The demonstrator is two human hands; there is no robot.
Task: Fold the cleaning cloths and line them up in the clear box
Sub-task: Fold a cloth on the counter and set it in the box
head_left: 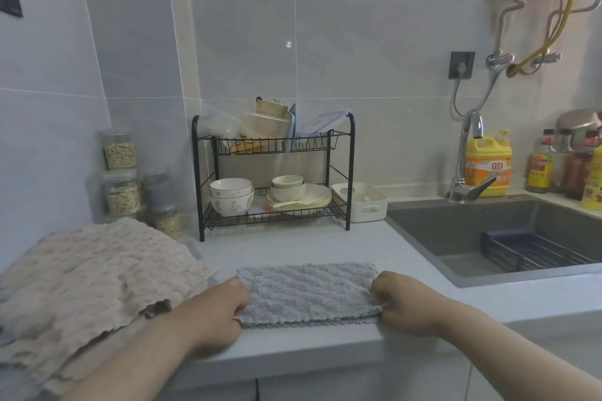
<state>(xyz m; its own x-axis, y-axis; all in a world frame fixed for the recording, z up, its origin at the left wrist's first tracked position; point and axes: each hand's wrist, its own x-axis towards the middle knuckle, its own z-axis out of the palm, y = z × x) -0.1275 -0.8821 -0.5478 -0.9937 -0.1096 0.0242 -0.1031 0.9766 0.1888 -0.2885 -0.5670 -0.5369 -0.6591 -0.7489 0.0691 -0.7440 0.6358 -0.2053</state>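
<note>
A grey cleaning cloth (306,293) lies folded in half on the white counter, near its front edge. My left hand (221,309) pinches the cloth's near left corner. My right hand (404,303) pinches its near right corner. A pile of beige cleaning cloths (94,280) sits unfolded at the left of the counter, its front edge hanging over the counter edge. I cannot make out the clear box in this view.
A black two-tier dish rack (273,172) with bowls and plates stands at the back. A white bin (361,202) sits beside it. Jars of grain (123,179) stand at the back left. A sink (498,234) with faucet and yellow detergent bottle (487,166) is on the right.
</note>
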